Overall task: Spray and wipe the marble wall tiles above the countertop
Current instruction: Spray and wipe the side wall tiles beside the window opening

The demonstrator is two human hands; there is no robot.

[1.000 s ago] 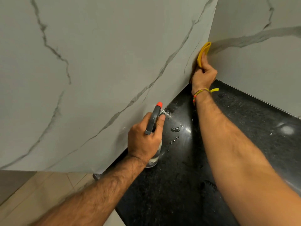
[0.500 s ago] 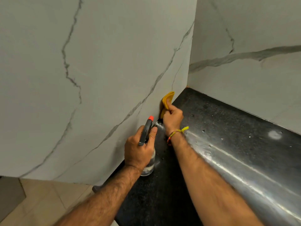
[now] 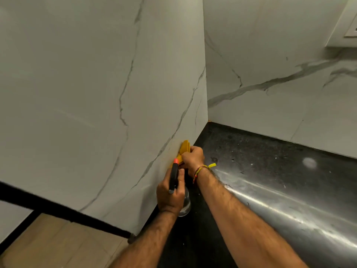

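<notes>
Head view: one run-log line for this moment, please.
left hand grips spray bottle | right hand presses yellow cloth on marble wall

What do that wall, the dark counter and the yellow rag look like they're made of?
The wall looks like marble or marble-look tile: pale, smooth, with grey veins and a faint joint line. The counter looks like polished black stone, perhaps granite: fine pale specks and bright glare streaks. The rag, gripped by the right hand, looks like soft cloth: it folds and bunches.

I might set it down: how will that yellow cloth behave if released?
Probably floppy: the yellow cloth lies folded and bunched where the right hand presses it to the marble wall. Likely light, and it should slump rather than roll.
</notes>
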